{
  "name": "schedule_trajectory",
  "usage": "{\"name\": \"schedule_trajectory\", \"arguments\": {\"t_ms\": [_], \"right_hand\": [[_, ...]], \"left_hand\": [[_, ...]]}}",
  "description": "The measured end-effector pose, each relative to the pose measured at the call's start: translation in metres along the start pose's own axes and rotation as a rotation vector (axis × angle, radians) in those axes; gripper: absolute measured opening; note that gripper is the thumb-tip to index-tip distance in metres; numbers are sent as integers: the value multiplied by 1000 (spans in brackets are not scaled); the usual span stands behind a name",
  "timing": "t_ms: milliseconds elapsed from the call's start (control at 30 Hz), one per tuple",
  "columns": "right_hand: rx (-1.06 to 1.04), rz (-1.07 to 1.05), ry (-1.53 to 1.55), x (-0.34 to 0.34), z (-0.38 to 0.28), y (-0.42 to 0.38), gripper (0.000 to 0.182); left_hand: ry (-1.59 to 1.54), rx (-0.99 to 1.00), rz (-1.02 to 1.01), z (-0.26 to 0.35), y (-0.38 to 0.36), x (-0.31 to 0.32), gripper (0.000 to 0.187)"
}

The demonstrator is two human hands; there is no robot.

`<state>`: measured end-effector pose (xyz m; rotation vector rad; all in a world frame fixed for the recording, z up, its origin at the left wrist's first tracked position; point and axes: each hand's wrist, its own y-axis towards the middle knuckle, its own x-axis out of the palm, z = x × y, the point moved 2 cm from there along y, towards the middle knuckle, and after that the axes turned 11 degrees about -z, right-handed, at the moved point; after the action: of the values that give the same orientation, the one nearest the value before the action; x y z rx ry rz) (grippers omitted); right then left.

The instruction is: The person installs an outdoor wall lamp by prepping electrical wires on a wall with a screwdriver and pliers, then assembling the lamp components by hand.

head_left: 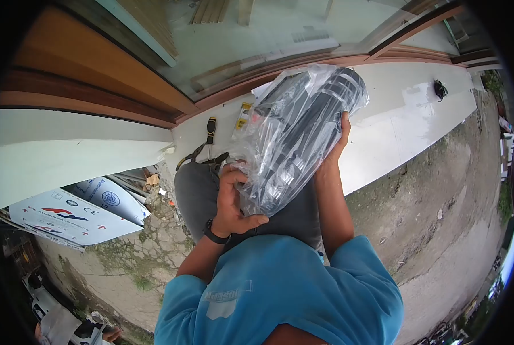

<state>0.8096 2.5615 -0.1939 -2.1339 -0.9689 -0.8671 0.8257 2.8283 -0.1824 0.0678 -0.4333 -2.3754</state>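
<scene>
A large black object wrapped in clear plastic [300, 138] lies tilted across my lap, with its far end up and to the right. My left hand [232, 201] holds its near end, thumb below and fingers curled over the plastic. Around the right side of the package is my right hand [338, 141], its fingers mostly hidden behind it. A black and yellow screwdriver [211, 131] and pliers [191, 156] lie on the white ledge [383, 132] left of the package. Next to them is a small yellow packet [243, 117].
A glass window with a brown frame [188, 109] runs behind the ledge. A small black item [440, 90] sits at the ledge's right end. White printed boards [79, 215] lean at the left. Cracked ground [429, 201] extends to the right.
</scene>
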Motion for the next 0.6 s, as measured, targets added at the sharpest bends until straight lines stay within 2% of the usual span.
{"name": "schedule_trajectory", "arguments": {"t_ms": [67, 100, 300, 400, 500, 600], "right_hand": [[17, 34, -26, -11, -4, -1, 83], [6, 27, -52, -14, -6, 0, 86], [-49, -32, -46, -29, -10, -2, 85], [-53, -1, -29, -34, -9, -2, 85], [-43, 3, -31, -31, -9, -7, 86], [-44, 27, -51, -16, -9, -13, 85]], "left_hand": [[-32, -59, -154, 6, -5, -14, 65], [-209, -113, -19, 14, -3, -14, 41], [-1036, 49, 169, 36, 14, -41, 32], [-1075, -125, 210, 3, 7, -40, 28], [-371, -258, 62, -12, 7, -14, 29], [-179, -262, -77, -2, 29, -10, 35]]}}
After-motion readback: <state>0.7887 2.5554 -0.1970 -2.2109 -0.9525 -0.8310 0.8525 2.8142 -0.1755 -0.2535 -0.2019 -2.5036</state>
